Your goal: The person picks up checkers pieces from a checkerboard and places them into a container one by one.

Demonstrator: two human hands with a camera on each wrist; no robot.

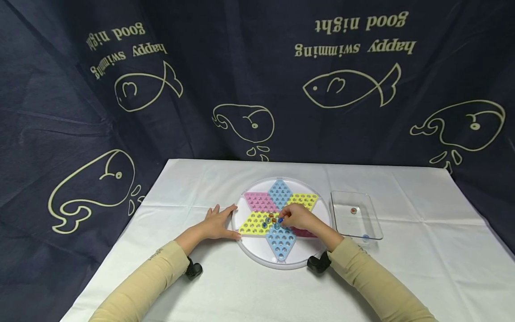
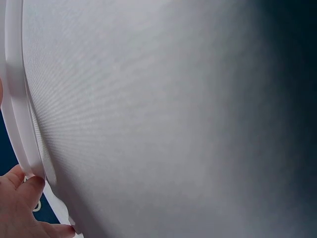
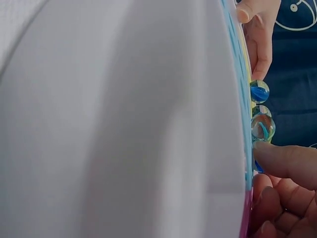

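A round white Chinese checkers board lies on the table, with a star of yellow, blue and pink hole patches. At its centre my right hand pinches a blue marble between thumb and fingers, low over the holes. Several glass marbles sit close by, among them a blue one and a reddish swirled one. Along the board's left rim my left hand rests with thumb and fingers spread, fingertips touching the edge. The left wrist view shows part of this hand at the white rim.
Right of the board stands a clear plastic box. It holds a reddish marble and a blue marble. A white cloth covers the table, and a dark curtain with fish drawings hangs behind.
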